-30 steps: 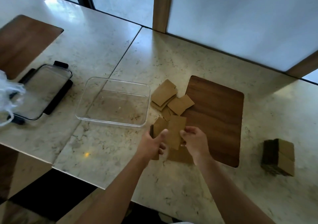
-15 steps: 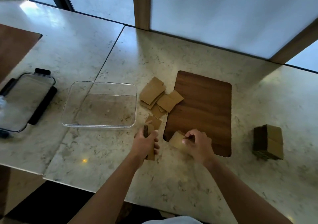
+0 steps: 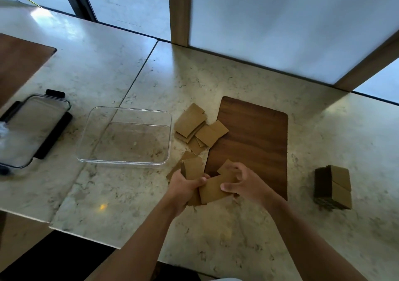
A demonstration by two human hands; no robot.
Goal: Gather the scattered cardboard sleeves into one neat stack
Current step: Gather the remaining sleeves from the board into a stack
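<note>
**Adding one more sleeve to the bundle in the hand**

The step in hand seems to be the collecting: the left hand holds a small bundle of sleeves upright above the bench, its fingers closed around the lower part. The right hand brings a single sleeve against this bundle; its fingers are half curled, with the thumb on the flat face of the sleeve. One more sleeve edge shows behind this hand, but I cannot tell if it is held.

A loose pile of sleeves lies farther away, between the clear container and the wooden board, partly on the board. A finished stack stands well apart at the right.

The next move probably calls for sliding the single sleeve flush with the bundle, then reaching for the loose pile.
</note>
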